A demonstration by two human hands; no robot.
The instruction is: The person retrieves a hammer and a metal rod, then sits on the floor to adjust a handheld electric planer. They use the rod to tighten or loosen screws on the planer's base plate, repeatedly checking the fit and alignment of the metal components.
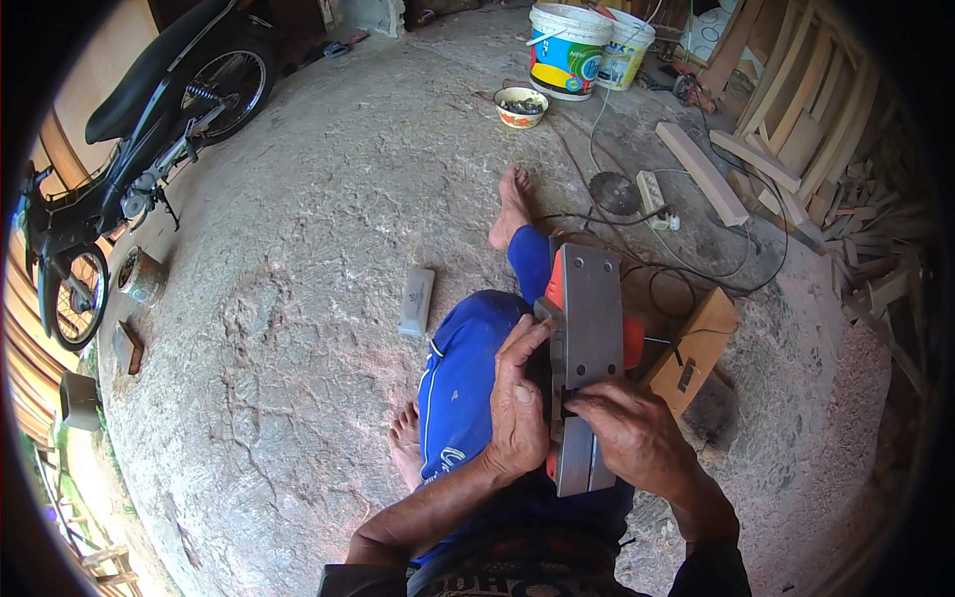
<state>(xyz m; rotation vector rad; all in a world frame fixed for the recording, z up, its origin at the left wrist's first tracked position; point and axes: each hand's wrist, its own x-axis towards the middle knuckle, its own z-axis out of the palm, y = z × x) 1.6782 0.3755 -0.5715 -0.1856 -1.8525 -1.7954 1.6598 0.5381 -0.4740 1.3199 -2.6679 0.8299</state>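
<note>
An electric planer (pixel 591 313) lies upside down across my lap, its flat grey metal sole facing up and its red-orange body showing at the edges. My left hand (pixel 519 408) is wrapped along the planer's left side, fingers pointing up by the sole. On the other side my right hand (pixel 634 435) has its fingertips pinched at the dark gap across the sole, near the cutter. Whatever lies between those fingertips is too small and dark to name. Left of my blue-trousered knee, a grey rectangular block (pixel 417 301) rests on the floor.
A slotted wooden block (pixel 691 353) sits right of the planer. Cables run to a power strip (pixel 653 199). Timber (pixel 701 174) and wood scraps (pixel 875 224) lie on the right. Buckets (pixel 567 55) and a bowl (pixel 521 107) stand ahead. A motorcycle (pixel 149 149) is parked left.
</note>
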